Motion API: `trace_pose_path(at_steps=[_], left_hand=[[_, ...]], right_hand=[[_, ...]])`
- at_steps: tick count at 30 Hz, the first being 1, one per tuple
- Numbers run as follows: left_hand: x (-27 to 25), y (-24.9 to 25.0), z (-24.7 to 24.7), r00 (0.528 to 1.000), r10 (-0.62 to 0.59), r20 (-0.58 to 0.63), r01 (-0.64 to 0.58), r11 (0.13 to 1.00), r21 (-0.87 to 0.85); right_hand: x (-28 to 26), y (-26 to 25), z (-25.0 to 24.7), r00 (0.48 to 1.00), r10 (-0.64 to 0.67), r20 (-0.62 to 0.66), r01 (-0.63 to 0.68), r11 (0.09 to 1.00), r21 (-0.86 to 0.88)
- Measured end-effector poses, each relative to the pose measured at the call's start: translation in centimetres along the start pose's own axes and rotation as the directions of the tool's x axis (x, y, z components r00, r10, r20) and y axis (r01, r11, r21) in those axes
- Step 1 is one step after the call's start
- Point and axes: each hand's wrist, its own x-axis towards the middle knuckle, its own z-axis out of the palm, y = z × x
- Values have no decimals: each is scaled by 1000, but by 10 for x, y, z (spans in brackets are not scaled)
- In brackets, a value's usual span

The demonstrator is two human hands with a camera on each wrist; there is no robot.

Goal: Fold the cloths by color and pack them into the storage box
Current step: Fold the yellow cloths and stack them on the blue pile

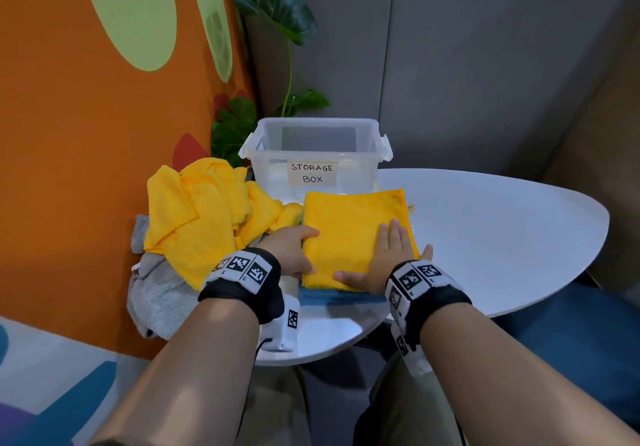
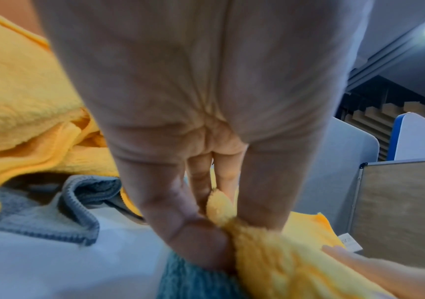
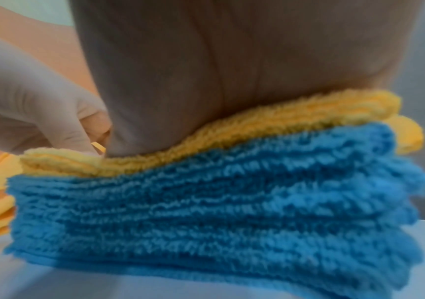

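Observation:
A folded yellow cloth [image 1: 356, 234] lies on a stack of folded blue cloths [image 1: 339, 296] in front of the clear storage box [image 1: 315, 147]. My left hand [image 1: 297, 251] pinches the yellow cloth's left edge [image 2: 234, 220] between thumb and fingers [image 2: 262, 192]. My right hand [image 1: 384, 255] lies flat on top of it, fingers straight, pressing it down. In the right wrist view the palm [image 3: 232, 70] dents the yellow layer [image 3: 257, 121] over the thick blue stack [image 3: 206, 202]. No cloth shows inside the box.
A loose heap of yellow cloths [image 1: 204, 210] lies at the left over grey cloths [image 1: 156, 293] by the orange wall. The white oval table [image 1: 485, 237] stretches to the right. A leafy plant [image 1: 277, 12] stands behind the box.

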Motion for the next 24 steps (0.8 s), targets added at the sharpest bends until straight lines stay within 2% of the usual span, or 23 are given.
trace_pose_path(at_steps=[4,10,13,16,19,22,24], left_hand=[[-1,-2,-1,1000,-12,5,12,999,36],[-10,-6,-11,998,-47,-28,53,970,237],[-13,-8,-19,995,-20,-97,45,964,260],[-16,-15,-28,979,3,-205,33,985,170],[-21,-22,-42,928,35,-372,10,993,118],[-27,-34,-59,834,27,-551,45,992,117],[-31,-44,-68,761,-13,-649,120,986,120]], right_hand=[[-1,2,0,1000,22,-5,-22,1000,4],[-4,-5,-14,999,43,30,-41,998,-44],[-9,-17,-27,998,56,7,-55,997,-60],[-11,-35,-39,999,3,-44,-4,999,-35],[-12,-55,-44,992,-75,-99,80,996,40],[-11,-74,-43,975,-152,-164,170,980,101],[-10,-86,-40,960,-195,-200,225,964,139]])
